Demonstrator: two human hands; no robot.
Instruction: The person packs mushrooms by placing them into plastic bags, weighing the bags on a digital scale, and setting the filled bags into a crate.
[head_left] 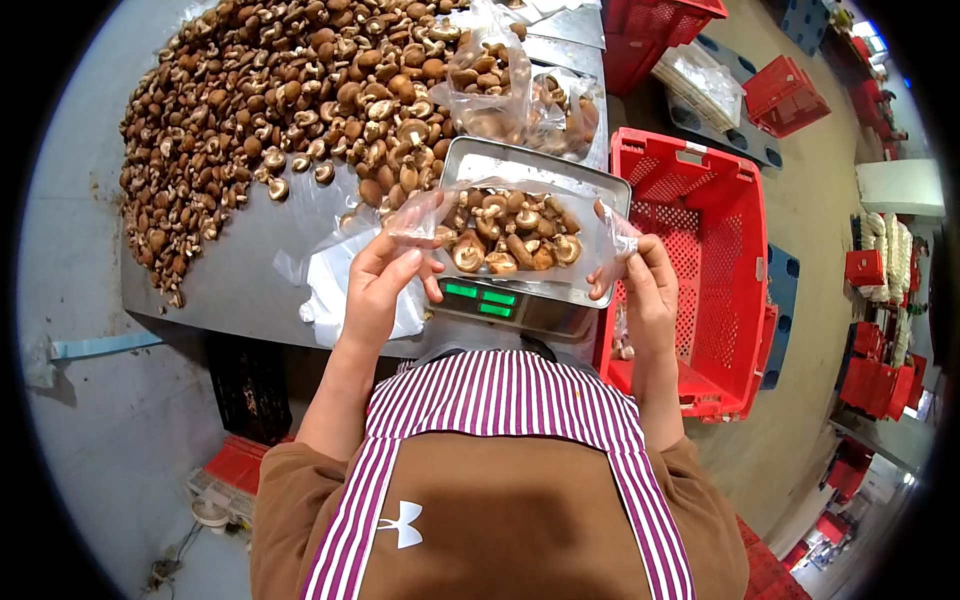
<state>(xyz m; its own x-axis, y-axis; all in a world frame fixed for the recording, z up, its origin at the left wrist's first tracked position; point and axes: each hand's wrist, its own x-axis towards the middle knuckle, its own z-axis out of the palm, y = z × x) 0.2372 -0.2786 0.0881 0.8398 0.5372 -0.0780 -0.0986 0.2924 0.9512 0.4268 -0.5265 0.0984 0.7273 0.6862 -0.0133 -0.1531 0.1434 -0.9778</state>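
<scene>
A clear plastic bag (585, 222) with brown mushrooms (510, 232) inside lies over the metal tray of a scale (590, 180). My left hand (388, 275) pinches the bag's left edge between its fingers. At the opposite edge, my right hand (640, 285) grips the plastic. The bag is stretched sideways between both hands. Below it, the scale's green display (480, 299) is lit; its digits are too small to read. White plastic bags (345, 290) lie beside my left wrist.
A large mushroom heap (270, 100) spreads over the metal table (225, 245). Filled bags (490, 85) stand behind the scale. A red crate (745, 290) is close on the right. More red crates (785, 95) and a blue pallet (780, 300) are on the floor.
</scene>
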